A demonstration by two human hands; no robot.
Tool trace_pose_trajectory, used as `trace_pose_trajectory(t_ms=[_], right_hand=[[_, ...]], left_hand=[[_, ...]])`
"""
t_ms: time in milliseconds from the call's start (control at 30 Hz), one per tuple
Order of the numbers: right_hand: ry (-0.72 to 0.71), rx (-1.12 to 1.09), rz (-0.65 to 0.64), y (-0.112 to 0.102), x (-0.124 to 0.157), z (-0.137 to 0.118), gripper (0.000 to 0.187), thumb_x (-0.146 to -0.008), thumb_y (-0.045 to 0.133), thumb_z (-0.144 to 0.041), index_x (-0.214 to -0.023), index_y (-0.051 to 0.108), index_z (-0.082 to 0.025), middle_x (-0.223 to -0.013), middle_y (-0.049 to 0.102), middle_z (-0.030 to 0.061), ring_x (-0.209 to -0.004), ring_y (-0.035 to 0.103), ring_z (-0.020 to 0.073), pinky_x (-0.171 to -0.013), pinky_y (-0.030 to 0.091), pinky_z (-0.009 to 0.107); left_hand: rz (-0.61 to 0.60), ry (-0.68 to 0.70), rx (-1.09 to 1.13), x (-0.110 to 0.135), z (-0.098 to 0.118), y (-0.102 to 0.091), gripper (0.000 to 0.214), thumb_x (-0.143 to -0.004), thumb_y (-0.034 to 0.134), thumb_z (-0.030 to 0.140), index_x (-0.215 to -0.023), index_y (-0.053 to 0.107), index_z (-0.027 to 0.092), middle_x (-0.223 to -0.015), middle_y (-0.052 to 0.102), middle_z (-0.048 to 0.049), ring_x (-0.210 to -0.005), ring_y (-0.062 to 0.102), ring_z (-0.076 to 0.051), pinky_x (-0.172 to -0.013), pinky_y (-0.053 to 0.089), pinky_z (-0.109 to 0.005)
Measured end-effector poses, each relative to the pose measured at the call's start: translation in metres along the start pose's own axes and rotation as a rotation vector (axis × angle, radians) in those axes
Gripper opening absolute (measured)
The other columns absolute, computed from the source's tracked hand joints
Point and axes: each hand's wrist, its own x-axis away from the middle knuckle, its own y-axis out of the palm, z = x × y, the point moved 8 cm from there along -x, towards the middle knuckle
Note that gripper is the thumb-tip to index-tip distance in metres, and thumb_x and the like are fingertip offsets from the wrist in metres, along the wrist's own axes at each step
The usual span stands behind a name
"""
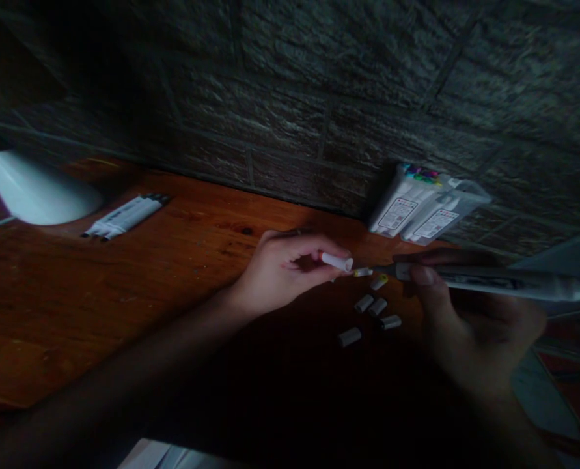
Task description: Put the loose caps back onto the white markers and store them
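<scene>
My left hand (282, 270) pinches a small white marker cap (337, 262) between thumb and fingers. My right hand (465, 312) grips a long grey marker (489, 281) that lies level, its yellowish tip (362, 272) pointing left and almost touching the cap. Several loose grey caps (375, 309) lie on the wooden table (124, 293) just below the tip, between my two hands.
A clear plastic case of markers (426, 205) leans against the dark brick wall. A few markers (126, 217) lie at the far left beside a white lamp base (36, 192). Pale paper or a box (558, 267) sits at the right edge.
</scene>
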Motion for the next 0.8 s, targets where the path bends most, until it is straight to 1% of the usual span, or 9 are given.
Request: trace_pose_trajectory(t_ms=[167,267,333,400,467,600,667,733,800], right_hand=[[0.013,-0.065,-0.022,0.005,-0.001,0.003,0.007,-0.085,0.071,-0.020,-0.086,0.070,-0.027,-0.089,0.072,0.0014,-0.080,0.069,0.0184,-0.070,0.059,0.033],[0.099,-0.125,-0.022,0.008,-0.003,0.012,0.002,-0.087,0.069,-0.023,-0.086,0.069,-0.025,-0.085,0.071,0.0010,-0.073,0.068,0.0156,-0.062,0.058,0.028],[0.187,-0.173,-0.035,0.010,-0.004,0.022,0.004,-0.088,0.067,-0.026,-0.087,0.069,-0.023,-0.078,0.069,-0.0001,-0.063,0.064,0.0126,-0.054,0.054,0.024],[0.276,-0.215,-0.062,0.014,-0.005,0.033,0.009,-0.088,0.067,-0.029,-0.092,0.070,-0.022,-0.074,0.067,-0.0013,-0.058,0.060,0.0105,-0.049,0.050,0.022],[0.361,-0.257,-0.095,0.018,-0.004,0.043,0.015,-0.086,0.069,-0.032,-0.097,0.070,-0.022,-0.071,0.065,-0.0020,-0.057,0.058,0.0100,-0.048,0.049,0.021],[0.485,-0.412,-0.138,0.029,-0.001,0.055,0.026,-0.078,0.075,-0.035,-0.098,0.066,-0.021,-0.063,0.062,-0.0045,-0.052,0.057,0.0103,-0.046,0.048,0.021],[0.528,-0.497,-0.105,0.032,0.001,0.061,0.045,-0.075,0.078,-0.035,-0.113,0.058,-0.022,-0.061,0.062,-0.0063,-0.049,0.056,0.0105,-0.044,0.047,0.020],[0.555,-0.555,-0.050,0.031,0.002,0.066,0.059,-0.074,0.079,-0.035,-0.122,0.047,-0.024,-0.060,0.061,-0.0080,-0.047,0.055,0.0103,-0.042,0.045,0.019],[0.545,-0.580,0.020,0.027,0.000,0.070,0.056,-0.076,0.078,-0.035,-0.118,0.042,-0.026,-0.059,0.059,-0.0097,-0.043,0.050,0.0087,-0.038,0.039,0.017]], left_hand=[[-0.014,0.029,-0.027,0.001,0.001,0.002,0.014,-0.078,0.077,0.020,-0.092,0.074,0.018,-0.085,0.078,-0.0020,-0.072,0.072,-0.013,-0.066,0.055,-0.021],[-0.027,0.015,-0.022,0.001,-0.001,0.003,0.016,-0.078,0.077,0.019,-0.094,0.074,0.019,-0.084,0.078,-0.0012,-0.070,0.071,-0.012,-0.064,0.054,-0.020],[-0.030,0.015,-0.013,0.000,-0.002,0.003,0.018,-0.079,0.076,0.018,-0.097,0.074,0.019,-0.090,0.078,-0.0025,-0.075,0.072,-0.012,-0.066,0.055,-0.020],[-0.017,-0.009,0.006,-0.001,-0.006,0.002,0.018,-0.079,0.076,0.018,-0.097,0.074,0.018,-0.095,0.077,-0.0043,-0.079,0.071,-0.013,-0.069,0.056,-0.020],[0.023,-0.087,0.060,-0.001,-0.013,0.000,0.019,-0.080,0.075,0.020,-0.098,0.074,0.017,-0.095,0.077,-0.0054,-0.077,0.071,-0.013,-0.068,0.057,-0.021],[0.064,-0.291,0.285,-0.001,-0.033,0.001,0.029,-0.084,0.071,0.025,-0.111,0.067,0.015,-0.095,0.077,-0.0088,-0.072,0.071,-0.015,-0.056,0.058,-0.022],[0.061,-0.332,0.386,-0.001,-0.039,0.003,0.033,-0.085,0.069,0.025,-0.116,0.062,0.016,-0.101,0.076,-0.0104,-0.073,0.071,-0.015,-0.054,0.058,-0.022],[0.066,-0.352,0.445,-0.001,-0.043,0.004,0.029,-0.085,0.069,0.025,-0.111,0.060,0.017,-0.106,0.075,-0.0106,-0.074,0.071,-0.014,-0.055,0.058,-0.022],[0.057,-0.365,0.454,-0.002,-0.045,0.004,0.022,-0.083,0.071,0.025,-0.100,0.061,0.017,-0.105,0.075,-0.0101,-0.074,0.070,-0.014,-0.056,0.058,-0.022]])
